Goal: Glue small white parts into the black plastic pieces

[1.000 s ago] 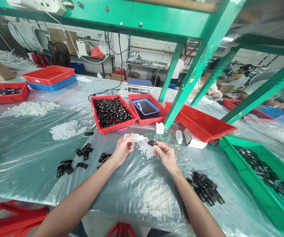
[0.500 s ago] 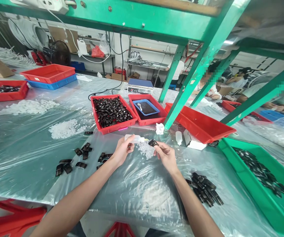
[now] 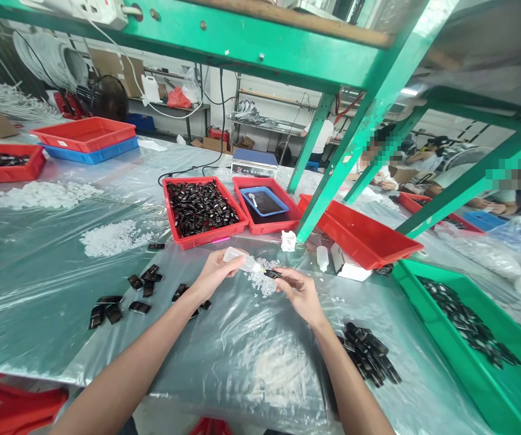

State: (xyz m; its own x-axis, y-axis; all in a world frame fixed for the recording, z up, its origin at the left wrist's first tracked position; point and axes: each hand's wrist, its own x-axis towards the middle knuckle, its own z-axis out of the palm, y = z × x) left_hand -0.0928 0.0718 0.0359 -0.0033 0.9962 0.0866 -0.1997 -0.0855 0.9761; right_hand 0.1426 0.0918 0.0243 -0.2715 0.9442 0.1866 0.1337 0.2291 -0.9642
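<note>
My left hand [image 3: 217,270] is closed round a translucent squeeze bottle [image 3: 238,258], its thin nozzle pointing right and slightly down. Between the fingertips of my right hand [image 3: 302,292] is a small glossy black plastic part [image 3: 273,273]. The nozzle tip meets or almost meets the part's left end; I cannot tell which. Below both hands lies a scatter of small white pieces [image 3: 262,285] on the plastic-covered table [image 3: 224,356]. Loose black parts [image 3: 140,307] lie left of my left forearm, and a heap of longer black parts [image 3: 371,355] is by my right forearm.
A red tray [image 3: 203,211] full of black parts stands ahead, beside another holding a blue tray [image 3: 264,201]. A green post [image 3: 337,163] rises from the table. At right are a tilted red tray [image 3: 364,232] and a green bin [image 3: 459,338]. Other people sit at the far right.
The bottle has tipped further, nozzle down, and the black part has turned to lie flatter beside the nozzle. The whole view has shifted slightly, with most things a little further left.
</note>
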